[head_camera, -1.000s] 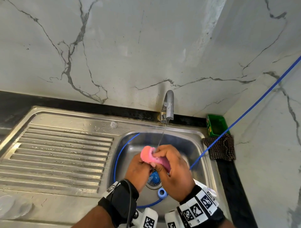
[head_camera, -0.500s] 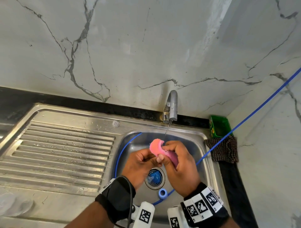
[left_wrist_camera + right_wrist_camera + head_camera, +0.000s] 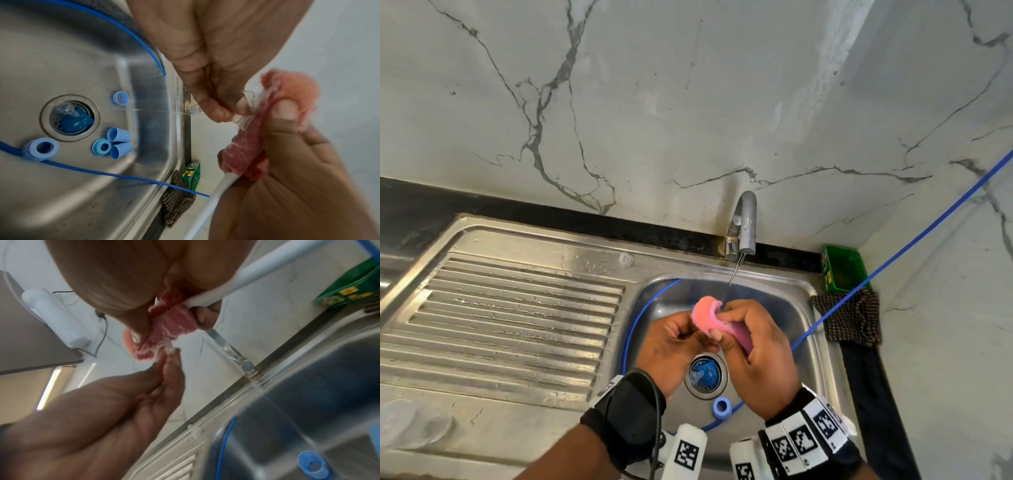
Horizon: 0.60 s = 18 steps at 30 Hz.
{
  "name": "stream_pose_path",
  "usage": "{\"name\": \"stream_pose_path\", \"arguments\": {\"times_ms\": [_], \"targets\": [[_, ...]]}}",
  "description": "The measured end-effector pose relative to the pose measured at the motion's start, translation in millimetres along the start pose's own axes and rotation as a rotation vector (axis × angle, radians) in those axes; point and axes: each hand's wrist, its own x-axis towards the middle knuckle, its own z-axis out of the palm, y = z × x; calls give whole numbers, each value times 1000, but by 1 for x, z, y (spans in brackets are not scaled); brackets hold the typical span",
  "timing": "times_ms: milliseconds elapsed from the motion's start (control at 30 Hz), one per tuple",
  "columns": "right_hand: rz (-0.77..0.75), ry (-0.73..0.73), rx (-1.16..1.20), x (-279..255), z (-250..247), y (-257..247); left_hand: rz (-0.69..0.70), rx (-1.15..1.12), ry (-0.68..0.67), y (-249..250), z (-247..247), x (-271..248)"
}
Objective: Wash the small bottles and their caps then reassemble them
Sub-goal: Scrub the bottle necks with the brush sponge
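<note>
Pink sponge (image 3: 708, 317) is gripped in the right hand (image 3: 756, 356), fingers (image 3: 284, 110) curled around it, under the thin stream from the tap (image 3: 743, 222). The left hand (image 3: 671, 346) pinches a small clear thing against the sponge — bottle or cap, I cannot tell. Both hands are above the sink (image 3: 804, 308). Blue caps (image 3: 118, 142) lie on the sink floor beside the drain (image 3: 69, 116) — one (image 3: 121, 98) a little apart.
</note>
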Motion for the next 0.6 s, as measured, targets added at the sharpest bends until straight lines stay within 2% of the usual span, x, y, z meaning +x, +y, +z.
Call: {"name": "stream_pose_path", "arguments": {"times_ms": [100,267,367,467,600], "targets": [[90,65,-33,2,-1,7,-5,8,15,-1,0,-2],[-31,13,-54,-5,7,7,5,4,6,-5,-1,1],[73,17,-39,-3,-1,25,16,44,8,-6,-8,6],[147,44,-25,-11,-6,39,-53,109,21,-13,-15,17],[264,114,-20,-23,-11,60,-90,277,-32,-20,-11,35]]}}
